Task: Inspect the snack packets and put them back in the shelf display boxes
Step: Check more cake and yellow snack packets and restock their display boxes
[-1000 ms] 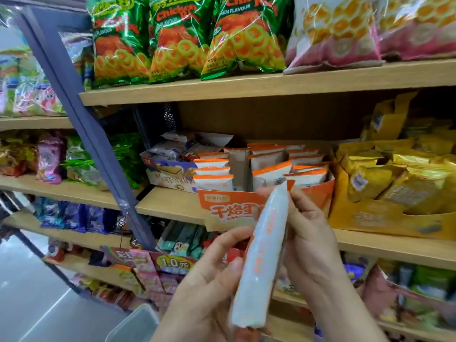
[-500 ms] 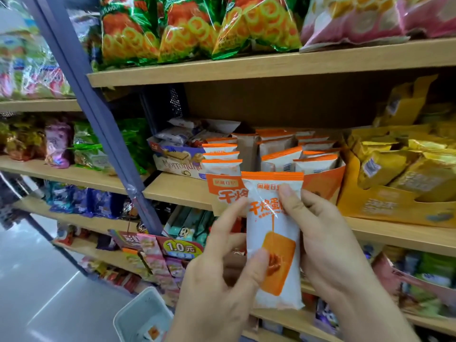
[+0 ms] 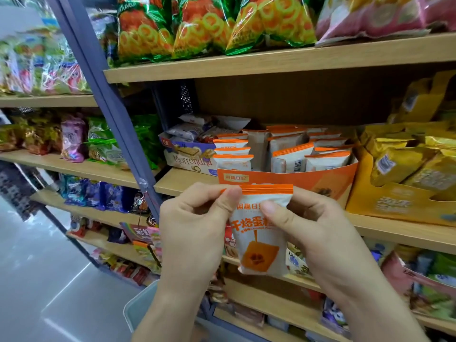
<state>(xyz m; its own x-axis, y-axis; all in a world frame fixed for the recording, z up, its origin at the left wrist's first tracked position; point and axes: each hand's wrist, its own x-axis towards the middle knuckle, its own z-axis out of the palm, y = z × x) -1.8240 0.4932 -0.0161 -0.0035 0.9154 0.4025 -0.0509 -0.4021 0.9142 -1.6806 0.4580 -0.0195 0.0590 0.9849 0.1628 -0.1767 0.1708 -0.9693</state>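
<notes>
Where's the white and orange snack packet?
In the middle of the head view, the snack packet is held upright between the left hand and right hand, just in front of the orange box.

This is a shop aisle: wooden shelves (image 3: pixel 283 61) fill the frame, with green snack bags (image 3: pixel 204 28) along the top and an orange display box (image 3: pixel 296 180) beside a yellow display box (image 3: pixel 389 206), centre right.

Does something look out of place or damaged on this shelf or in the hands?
The packet held by the left hand and right hand looks intact. In the orange box, the left row stands straight and faces front, but the right packets lean and show their barcode backs.
</notes>
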